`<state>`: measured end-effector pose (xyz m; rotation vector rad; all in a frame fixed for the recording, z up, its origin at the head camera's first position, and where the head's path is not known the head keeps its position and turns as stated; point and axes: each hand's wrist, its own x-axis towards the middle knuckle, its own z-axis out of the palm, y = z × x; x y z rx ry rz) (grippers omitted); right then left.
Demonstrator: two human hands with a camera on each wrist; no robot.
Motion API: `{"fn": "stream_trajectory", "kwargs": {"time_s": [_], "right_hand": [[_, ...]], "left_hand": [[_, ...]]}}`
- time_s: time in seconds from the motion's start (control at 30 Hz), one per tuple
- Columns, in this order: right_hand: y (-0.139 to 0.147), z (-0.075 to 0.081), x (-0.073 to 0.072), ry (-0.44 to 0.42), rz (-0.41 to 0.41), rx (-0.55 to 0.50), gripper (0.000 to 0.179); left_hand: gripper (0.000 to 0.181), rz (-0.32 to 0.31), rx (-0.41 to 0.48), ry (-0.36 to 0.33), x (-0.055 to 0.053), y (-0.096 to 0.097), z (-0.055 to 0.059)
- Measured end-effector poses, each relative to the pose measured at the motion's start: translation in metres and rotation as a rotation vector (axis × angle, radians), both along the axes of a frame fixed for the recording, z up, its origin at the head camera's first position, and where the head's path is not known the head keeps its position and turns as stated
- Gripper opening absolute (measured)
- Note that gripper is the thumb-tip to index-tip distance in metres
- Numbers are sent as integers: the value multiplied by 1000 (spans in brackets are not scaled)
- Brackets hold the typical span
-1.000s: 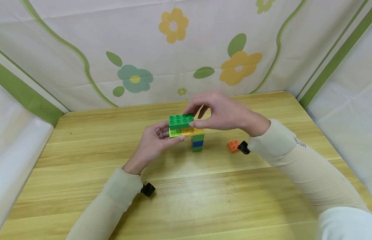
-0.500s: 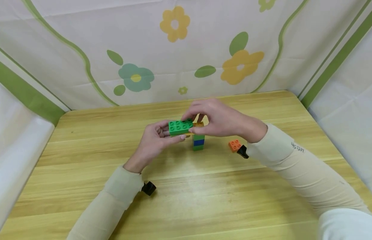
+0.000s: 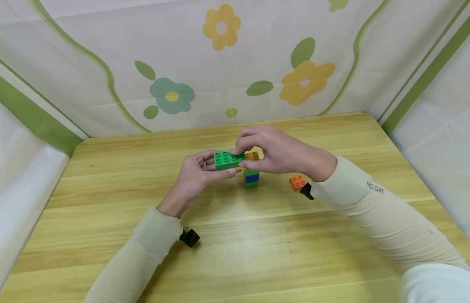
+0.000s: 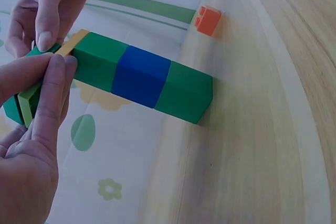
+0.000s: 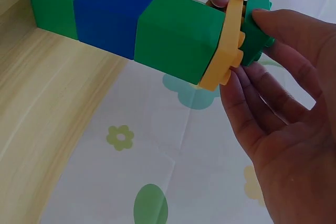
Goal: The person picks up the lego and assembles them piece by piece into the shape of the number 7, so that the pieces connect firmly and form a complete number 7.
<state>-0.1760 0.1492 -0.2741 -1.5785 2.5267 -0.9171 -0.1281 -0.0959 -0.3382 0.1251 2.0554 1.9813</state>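
Observation:
In the head view a green eight-stud toy brick [image 3: 225,160] lies over flat bricks at the top of a small tower. My right hand [image 3: 274,149] pinches its right end between thumb and fingers. My left hand [image 3: 195,174] holds the left side from below, its thumb in front, gripping a flat lime-green brick [image 4: 27,100] under the green one. Beside that, a flat yellow-orange brick [image 5: 223,51] tops the column, with a few studs bare. The column's green, blue [image 5: 115,17] and green bricks stand on the table. Fingers hide part of the flat bricks' seam.
An orange four-stud brick [image 3: 297,182] lies on the wooden table [image 3: 257,252] right of the tower, close to the right wrist's black camera mount [image 3: 307,191]. Behind the table hangs a flower-print curtain [image 3: 204,71], with white fabric on both sides.
The right hand has lowered the green brick, which now covers the lime-green studs seen before. It has levelled out and moved slightly right. The left hand stays nearly in place.

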Motion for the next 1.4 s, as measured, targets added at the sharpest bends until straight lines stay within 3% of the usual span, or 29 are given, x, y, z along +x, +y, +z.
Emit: {"fn": "stream_trajectory", "kwargs": {"time_s": [0.3, 0.53, 0.6, 1.13, 1.4], "right_hand": [[1, -3, 0, 14, 15, -20, 15], [4, -5, -2, 35, 11, -40, 18], [5, -7, -2, 47, 11, -50, 19], [5, -18, -3, 70, 18, -153, 25], [5, -22, -2, 100, 21, -176, 25]], "left_hand": [[49, 12, 29, -30, -2, 2, 2], [38, -44, 238, -42, -1, 4, 4], [37, -46, 261, -49, -1, 4, 5], [36, -23, 280, -122, 1, 8, 15], [37, -35, 275, -127, 0, 8, 16]]}}
